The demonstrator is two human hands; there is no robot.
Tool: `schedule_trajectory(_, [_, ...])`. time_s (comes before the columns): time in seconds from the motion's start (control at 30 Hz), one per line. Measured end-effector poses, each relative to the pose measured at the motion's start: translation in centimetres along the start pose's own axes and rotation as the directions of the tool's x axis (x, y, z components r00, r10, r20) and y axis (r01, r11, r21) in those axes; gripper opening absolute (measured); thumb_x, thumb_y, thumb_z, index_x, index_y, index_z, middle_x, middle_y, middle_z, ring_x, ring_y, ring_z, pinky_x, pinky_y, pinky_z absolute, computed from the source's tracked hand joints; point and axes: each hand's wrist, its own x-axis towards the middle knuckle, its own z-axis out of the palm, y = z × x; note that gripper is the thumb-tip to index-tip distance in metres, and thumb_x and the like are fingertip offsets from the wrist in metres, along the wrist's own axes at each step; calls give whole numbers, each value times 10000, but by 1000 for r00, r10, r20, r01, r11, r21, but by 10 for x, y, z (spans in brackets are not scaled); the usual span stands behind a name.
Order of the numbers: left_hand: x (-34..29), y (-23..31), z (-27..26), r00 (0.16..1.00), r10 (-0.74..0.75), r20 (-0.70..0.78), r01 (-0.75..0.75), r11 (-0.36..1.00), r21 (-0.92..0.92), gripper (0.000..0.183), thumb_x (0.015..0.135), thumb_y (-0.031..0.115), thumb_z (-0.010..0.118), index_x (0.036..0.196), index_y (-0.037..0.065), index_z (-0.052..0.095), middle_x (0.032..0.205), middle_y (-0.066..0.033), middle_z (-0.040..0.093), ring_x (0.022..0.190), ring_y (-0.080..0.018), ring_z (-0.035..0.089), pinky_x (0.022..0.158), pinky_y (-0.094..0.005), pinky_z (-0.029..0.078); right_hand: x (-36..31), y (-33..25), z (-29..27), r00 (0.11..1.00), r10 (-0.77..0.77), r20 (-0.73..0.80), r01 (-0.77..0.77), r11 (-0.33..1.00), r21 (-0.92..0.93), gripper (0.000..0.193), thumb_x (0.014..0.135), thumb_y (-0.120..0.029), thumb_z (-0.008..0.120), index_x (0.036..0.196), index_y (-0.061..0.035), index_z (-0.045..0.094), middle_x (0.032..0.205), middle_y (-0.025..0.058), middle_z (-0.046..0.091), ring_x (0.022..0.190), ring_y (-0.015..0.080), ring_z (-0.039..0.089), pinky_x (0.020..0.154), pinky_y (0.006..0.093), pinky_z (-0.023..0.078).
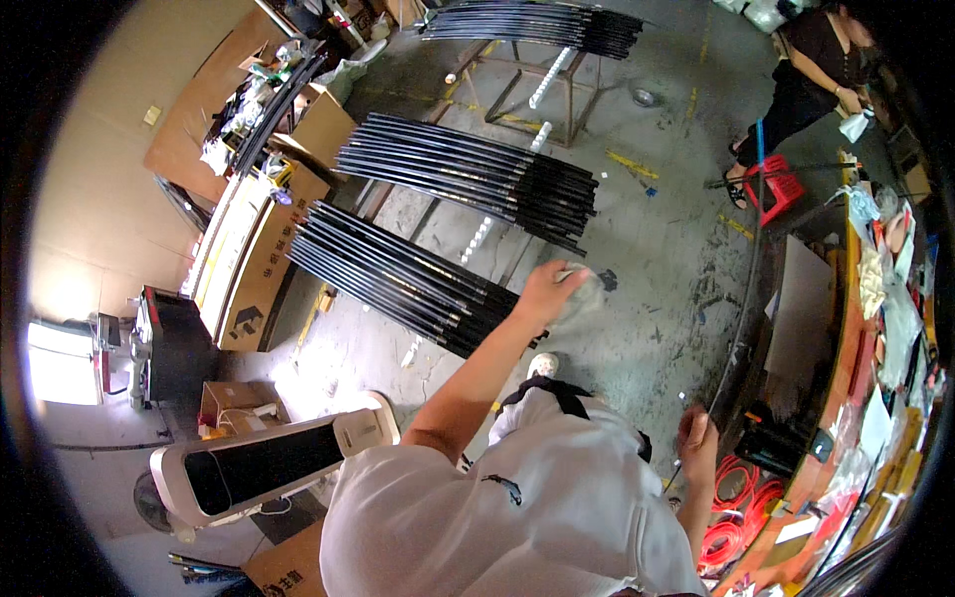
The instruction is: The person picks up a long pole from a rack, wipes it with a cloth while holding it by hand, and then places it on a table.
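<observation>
White fabric of the wearer's loose shirt (567, 497) fills the lower middle, nearest the camera. Beyond it, the left hand (545, 297) reaches forward, its fingers closed on a crumpled pale wad of cloth or thin film (581, 300); which material it is, I cannot tell. This wad hangs over the grey floor, just beyond the right-hand ends of the nearest batch of long, glossy black rods (398, 274). The hand overlaps those ends in view, though contact is unclear.

Low on the right, the right hand (698, 435) has its fingers curled, close to a thin dark line running up the bench side; whether it grips anything cannot be told.

Behind the nearest batch lie a middle batch of similar black rods (448, 171) and a far batch of black rods (532, 30), the last on a rusty metal stand (569, 119). All three are spread side by side in rows. As for progress, I judge the laying-out complete for these rows, but nothing visible separates handled rods from unhandled ones, so the remaining share stays uncertain.

Further out, red coiled hose (724, 542) lies by the cluttered bench at right, and a dark-clothed co-worker (796, 95) stands near a red plastic stool (781, 191).
</observation>
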Motion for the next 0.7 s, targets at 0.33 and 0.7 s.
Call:
schedule_trajectory(0.33, [42, 133, -56, 878, 449, -168, -448, 893, 45, 233, 870, 220, 584, 782, 6, 566, 676, 37, 502, 629, -34, 402, 552, -219, 341, -15, 27, 15, 977, 97, 191, -73, 988, -133, 571, 911, -492, 330, 663, -1, 483, 564, 104, 462, 539, 220, 459, 533, 354, 384])
schedule_trajectory(0.7, [23, 239, 17, 655, 728, 201, -753, 611, 242, 329, 852, 226, 605, 663, -6, 469, 557, 2, 336, 559, -64, 292, 480, -248, 272, -12, 29, 21, 985, 91, 149, -64, 982, -180, 600, 864, -553, 395, 774, 18, 556, 629, 214, 541, 604, 370, 538, 596, 418, 431])
